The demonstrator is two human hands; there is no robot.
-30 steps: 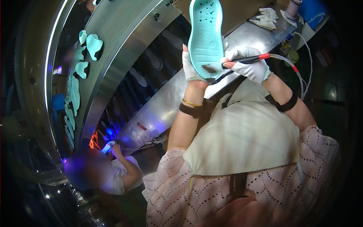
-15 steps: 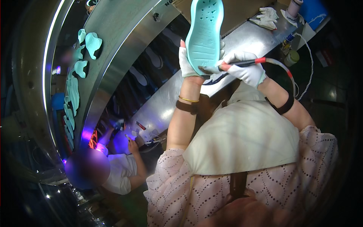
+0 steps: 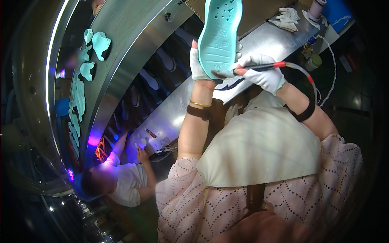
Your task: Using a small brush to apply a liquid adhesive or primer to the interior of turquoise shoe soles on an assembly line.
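My left hand [image 3: 197, 65], in a white glove with bare fingertips, grips a turquoise shoe sole [image 3: 218, 50] from beneath, its thumb along the left edge and fingertips at the right edge. The sole's inner face shows, with small holes at the toe end and ridges toward the heel. My right hand [image 3: 265, 79], gloved the same way, is closed around a brush [image 3: 265, 67] with a dark handle, a red band and a hose trailing from its end. The bristles lie at the sole's heel end, close to my left wrist.
A conveyor belt [image 3: 117, 30] at left carries several turquoise soles [image 3: 100, 45]. Below it are racks with more soles [image 3: 150, 79]. A metal bench [image 3: 178, 103] runs diagonally, with white gloves [image 3: 285, 19] at its far end. A jar [image 3: 313, 62] stands right; a co-worker [image 3: 127, 184] works lower left.
The brush stays at the heel end while the sole tilts slightly. Turquoise pieces on the belt have shifted slightly. The co-worker's head and one arm have moved.
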